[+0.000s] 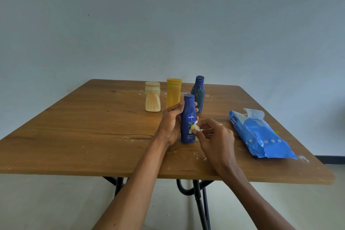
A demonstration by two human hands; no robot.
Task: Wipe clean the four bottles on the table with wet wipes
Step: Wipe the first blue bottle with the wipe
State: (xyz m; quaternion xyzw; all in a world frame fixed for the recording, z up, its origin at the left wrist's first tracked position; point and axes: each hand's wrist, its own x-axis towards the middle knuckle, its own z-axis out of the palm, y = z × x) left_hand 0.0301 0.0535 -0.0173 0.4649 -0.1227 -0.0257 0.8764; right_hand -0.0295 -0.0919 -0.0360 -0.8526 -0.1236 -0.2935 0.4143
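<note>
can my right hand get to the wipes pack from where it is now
Probably yes. The right hand pinches a small wipe against the Nivea bottle, and the wipes pack lies just to its right with bare table between them.

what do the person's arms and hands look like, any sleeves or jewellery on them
Both forearms are bare as far as the frame shows, with no sleeves, gloves or watch in view. The right hand wears a thin, light metallic ring on one finger. The left hand shows no ring or band on the parts that can be seen. No markings are visible on either arm.
</note>
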